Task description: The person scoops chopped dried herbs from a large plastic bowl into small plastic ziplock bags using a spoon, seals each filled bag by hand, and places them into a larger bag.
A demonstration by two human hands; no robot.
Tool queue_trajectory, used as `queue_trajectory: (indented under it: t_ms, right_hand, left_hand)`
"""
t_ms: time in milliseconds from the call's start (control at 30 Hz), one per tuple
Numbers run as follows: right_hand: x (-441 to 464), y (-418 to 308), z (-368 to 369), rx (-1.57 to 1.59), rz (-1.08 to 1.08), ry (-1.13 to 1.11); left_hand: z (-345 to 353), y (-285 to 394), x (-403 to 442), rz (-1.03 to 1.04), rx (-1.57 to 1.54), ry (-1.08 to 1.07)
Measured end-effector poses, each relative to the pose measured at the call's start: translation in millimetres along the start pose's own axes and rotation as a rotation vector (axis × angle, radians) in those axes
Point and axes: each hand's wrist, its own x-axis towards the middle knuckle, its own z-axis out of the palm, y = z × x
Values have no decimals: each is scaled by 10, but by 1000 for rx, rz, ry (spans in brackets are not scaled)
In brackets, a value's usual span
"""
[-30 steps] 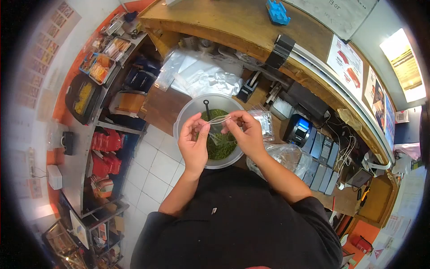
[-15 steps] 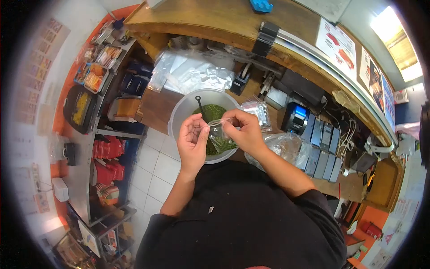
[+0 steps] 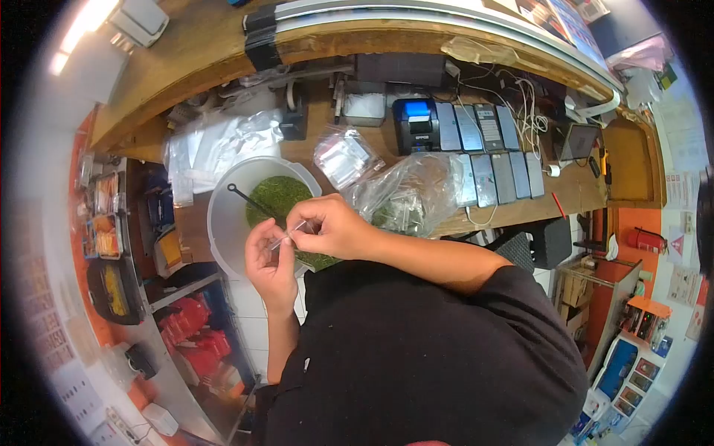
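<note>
Both hands are at a small clear plastic bag (image 3: 300, 226), over the near side of a translucent white bucket (image 3: 221, 223). My left hand (image 3: 271, 260) pinches one side of the bag's edge between thumb and fingertips. Close against it, my right hand (image 3: 327, 227) pinches the other side. The bag's lower part is mostly hidden by my fingers. Fine green chopped leaf material (image 3: 279, 192) fills part of the bucket. A black long-handled scoop or spoon (image 3: 249, 199) leans in it, a ring at the handle's end; its lower end is hidden.
Right of the bucket lie small plastic bags (image 3: 346, 157) and a large clear bag (image 3: 416, 186) with filled packets. Farther right are a small printer (image 3: 416, 123) and several phones (image 3: 483, 178). Plastic sheets (image 3: 223, 141) lie behind the bucket. A raised wooden shelf (image 3: 186, 56) overhangs the back.
The view has turned right, so the bucket and hands appear farther left. My hands have drawn closer together on the plastic bag, which now shows less between them.
</note>
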Motion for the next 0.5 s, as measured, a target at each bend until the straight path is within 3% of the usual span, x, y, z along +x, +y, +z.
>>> queue_trajectory:
  t_ms: [200, 367, 433, 500]
  right_hand:
    - [-323, 49, -620, 230, 341, -74]
    - [-517, 236, -1300, -155, 323, -48]
    - [-474, 378, -1422, -640, 224, 117]
    - [-342, 839, -1459, -546, 261, 213]
  left_hand:
    - [100, 124, 106, -80, 99, -152]
    - [16, 7, 160, -27, 83, -3]
    - [-22, 7, 177, -58, 66, 32]
    - [-26, 21, 194, -81, 56, 70]
